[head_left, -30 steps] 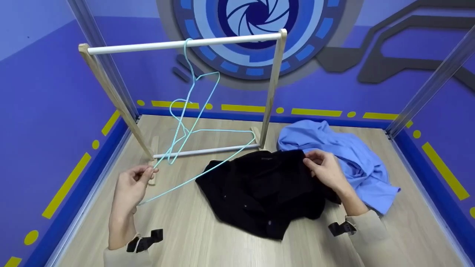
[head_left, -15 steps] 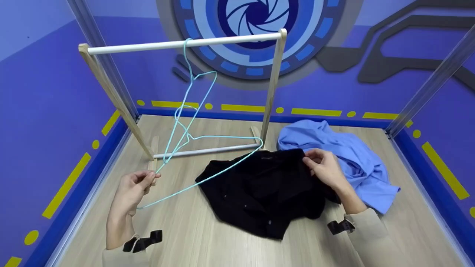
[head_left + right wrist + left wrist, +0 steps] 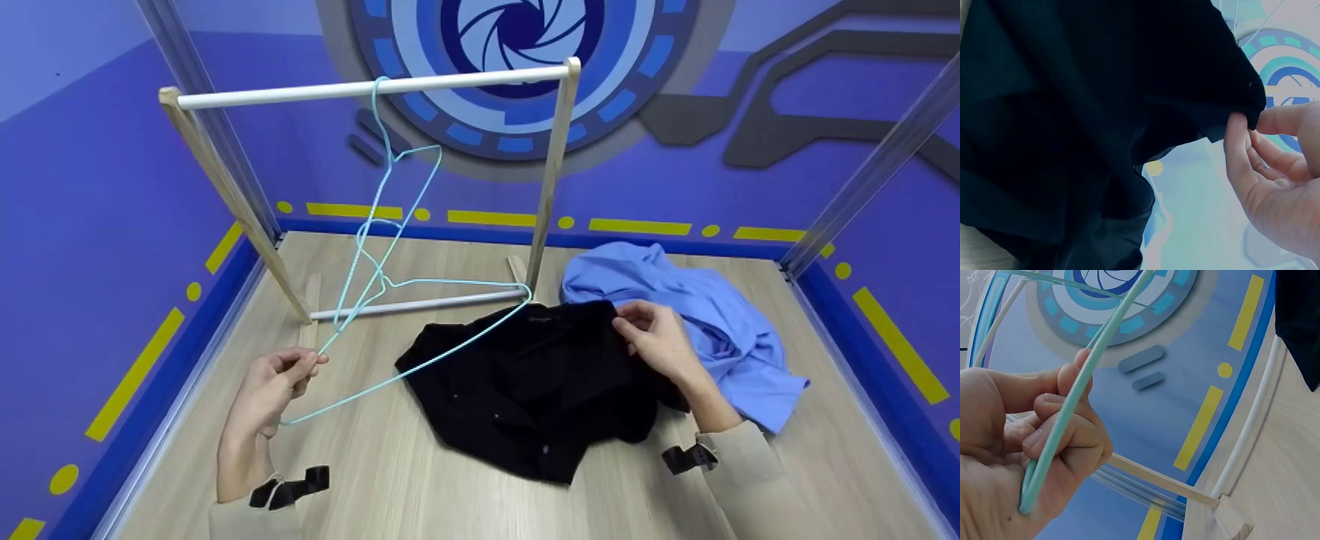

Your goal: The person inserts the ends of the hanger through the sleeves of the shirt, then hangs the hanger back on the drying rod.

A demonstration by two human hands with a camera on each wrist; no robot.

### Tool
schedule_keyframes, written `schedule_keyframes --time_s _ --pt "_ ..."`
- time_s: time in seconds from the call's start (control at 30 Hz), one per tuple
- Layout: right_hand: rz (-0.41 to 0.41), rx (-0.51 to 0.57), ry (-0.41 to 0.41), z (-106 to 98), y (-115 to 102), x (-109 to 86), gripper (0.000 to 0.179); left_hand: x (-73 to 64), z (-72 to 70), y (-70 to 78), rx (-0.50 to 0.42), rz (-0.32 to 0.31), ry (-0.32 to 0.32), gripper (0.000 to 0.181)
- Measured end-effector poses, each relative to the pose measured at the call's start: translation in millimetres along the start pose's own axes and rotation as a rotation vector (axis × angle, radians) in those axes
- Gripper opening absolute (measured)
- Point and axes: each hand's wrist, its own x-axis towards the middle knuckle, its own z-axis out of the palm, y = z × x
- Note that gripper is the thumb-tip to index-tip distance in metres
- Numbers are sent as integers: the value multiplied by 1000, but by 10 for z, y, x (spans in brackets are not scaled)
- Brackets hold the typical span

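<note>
My left hand pinches one end of a light turquoise clothes hanger between thumb and fingers. In the left wrist view the hanger slants past the curled fingers, one rounded end against the palm. Its far shoulder and lower bar reach over a black shirt with small buttons, which lies crumpled on the tabletop. At the shirt's upper right edge, my right hand pinches the cloth. The right wrist view shows thumb and fingertips at a corner of the black fabric, the rest hanging in folds.
A rack with wooden sides and a white top bar stands at the back left. Another turquoise hanger hangs from it, overlapping the held one in the head view. A blue garment lies heaped at the right. Patterned blue walls enclose the tabletop.
My left hand has moved slightly down and right with the hanger, whose hook and shoulders have swung lower and to the right. My right hand and the black shirt have barely moved.
</note>
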Motion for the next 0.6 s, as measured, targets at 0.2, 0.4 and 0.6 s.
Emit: schedule_keyframes --time_s 0.2,0.4,0.6 --pt "-13 4 -4 -11 8 -15 15 19 -12 -51 -44 -18 7 18" --pt "-8 5 -5 -11 12 -9 15 21 -30 -79 -59 -34 13 18" --pt "7 -9 -11 -2 -13 -9 17 21 -24 -104 -63 -24 -1 18"
